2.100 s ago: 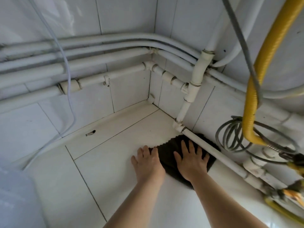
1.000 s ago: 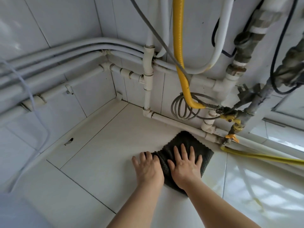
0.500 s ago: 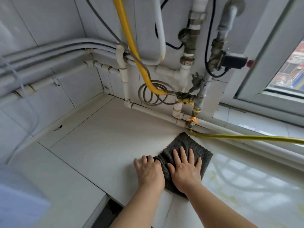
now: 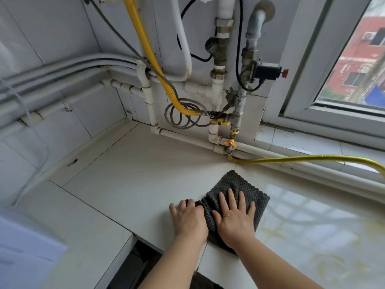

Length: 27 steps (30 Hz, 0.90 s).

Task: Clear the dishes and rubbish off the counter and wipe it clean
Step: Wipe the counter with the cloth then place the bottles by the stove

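A dark grey waffle-weave cloth point(image 4: 239, 184) lies flat on the white tiled counter point(image 4: 135, 176). My right hand point(image 4: 234, 217) presses down on the middle of the cloth with its fingers spread. My left hand point(image 4: 188, 217) rests beside it, palm down, with its fingertips on the cloth's bunched left edge. Both forearms reach in from the bottom of the view. No dishes or rubbish show on the counter.
White pipes point(image 4: 150, 105), a yellow gas hose point(image 4: 158, 65), a valve point(image 4: 220, 120) and a coiled grey cable point(image 4: 183, 115) crowd the back wall. A braided yellow hose point(image 4: 302, 158) runs right below the window point(image 4: 354, 59). The counter has a dark gap point(image 4: 141, 259) at its front edge.
Both hands have slid the cloth rightward and toward me, out of the corner under the white pipe. My view has swung right, bringing the valves and window into sight.
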Each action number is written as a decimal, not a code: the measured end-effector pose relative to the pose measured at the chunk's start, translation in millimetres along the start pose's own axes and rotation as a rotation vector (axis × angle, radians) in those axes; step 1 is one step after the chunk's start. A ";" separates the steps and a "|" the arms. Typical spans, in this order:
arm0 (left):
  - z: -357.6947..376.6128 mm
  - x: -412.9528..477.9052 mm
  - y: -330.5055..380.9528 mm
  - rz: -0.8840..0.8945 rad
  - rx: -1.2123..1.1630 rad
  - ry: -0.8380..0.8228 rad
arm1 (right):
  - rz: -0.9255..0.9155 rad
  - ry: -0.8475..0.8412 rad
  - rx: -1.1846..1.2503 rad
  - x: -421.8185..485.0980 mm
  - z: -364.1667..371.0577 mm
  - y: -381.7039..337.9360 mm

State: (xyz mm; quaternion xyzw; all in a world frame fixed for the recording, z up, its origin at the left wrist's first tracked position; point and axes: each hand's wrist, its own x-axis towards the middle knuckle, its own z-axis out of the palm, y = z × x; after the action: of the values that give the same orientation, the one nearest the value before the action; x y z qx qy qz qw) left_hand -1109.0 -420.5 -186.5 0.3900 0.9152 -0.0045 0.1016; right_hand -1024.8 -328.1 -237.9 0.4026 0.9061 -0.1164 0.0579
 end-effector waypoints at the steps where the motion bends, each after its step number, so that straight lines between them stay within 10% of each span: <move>1: 0.0 -1.1 -2.7 0.011 0.002 -0.004 | 0.009 -0.001 -0.002 -2.5 0.7 -2.2; 27: -10.3 -44.9 -38.9 0.068 0.127 -0.166 | 0.004 0.054 0.044 -79.2 23.1 -45.1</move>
State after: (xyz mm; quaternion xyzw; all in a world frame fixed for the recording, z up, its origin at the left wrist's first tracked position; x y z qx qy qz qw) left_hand -1108.4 -478.7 -170.6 0.4248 0.8877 -0.0914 0.1521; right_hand -1005.0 -420.1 -237.1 0.4084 0.9038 -0.1254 0.0246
